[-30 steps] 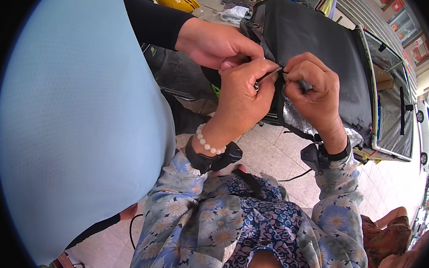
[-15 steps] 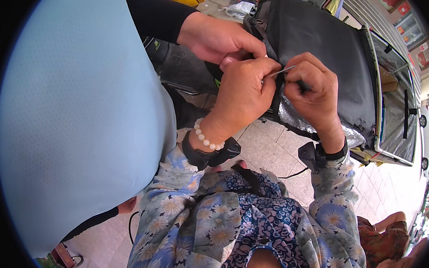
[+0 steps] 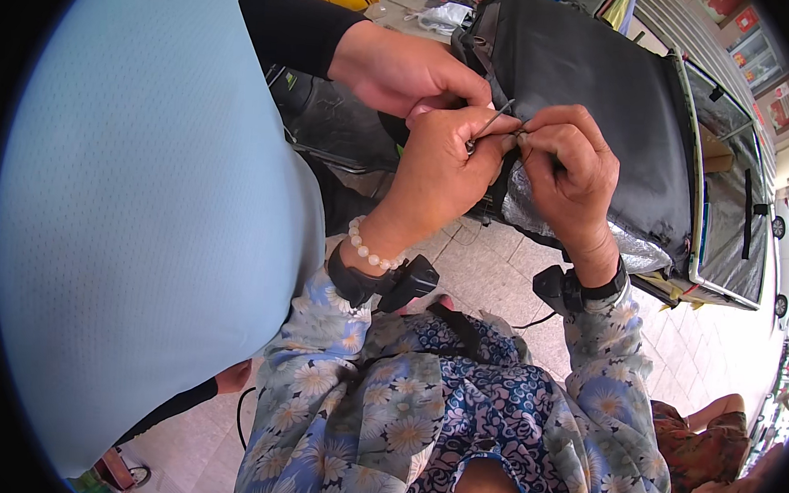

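Two hands are working a thin metal tool [image 3: 492, 122] against a black bag [image 3: 599, 96].
The left hand [image 3: 443, 164] is pinching the tool; the right hand [image 3: 568, 166], at three o'clock, is gripping its tip beside the bag's edge.

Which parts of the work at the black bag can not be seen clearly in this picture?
- Head view: the tip of the thin metal tool is hidden between the left hand and right hand.
- What the right hand's fingers pinch is too small to tell.
- The black bag edge under the co-worker's hand is covered.
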Tool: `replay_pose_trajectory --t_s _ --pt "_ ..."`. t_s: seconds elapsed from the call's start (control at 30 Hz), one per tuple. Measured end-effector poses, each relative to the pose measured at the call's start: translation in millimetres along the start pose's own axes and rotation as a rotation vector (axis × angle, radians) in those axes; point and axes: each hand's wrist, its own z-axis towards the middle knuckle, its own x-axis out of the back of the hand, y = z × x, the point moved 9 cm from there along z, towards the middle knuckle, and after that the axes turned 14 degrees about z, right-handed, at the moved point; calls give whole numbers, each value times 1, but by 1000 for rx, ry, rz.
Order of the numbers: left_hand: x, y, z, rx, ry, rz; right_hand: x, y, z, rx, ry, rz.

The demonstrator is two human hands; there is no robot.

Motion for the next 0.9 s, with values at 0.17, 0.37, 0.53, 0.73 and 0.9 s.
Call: replay_pose_trajectory --t_s 0.17,0.37,0.53,0.73,0.9 --pt "9 12 -4 -174 129 102 2 7 0 -61 -26 126" --pt "6 -1 -21 -170 226 146 -13 13 -18 -103 -41 149" --pt "10 -7 -28 -106 183 333 -23 6 -19 -25 -149 99" --pt "27 3 -48 -233 389 730 -22 6 -20 -32 -151 126" --pt "71 6 -75 -158 494 545 -22 10 -19 -114 -112 192"
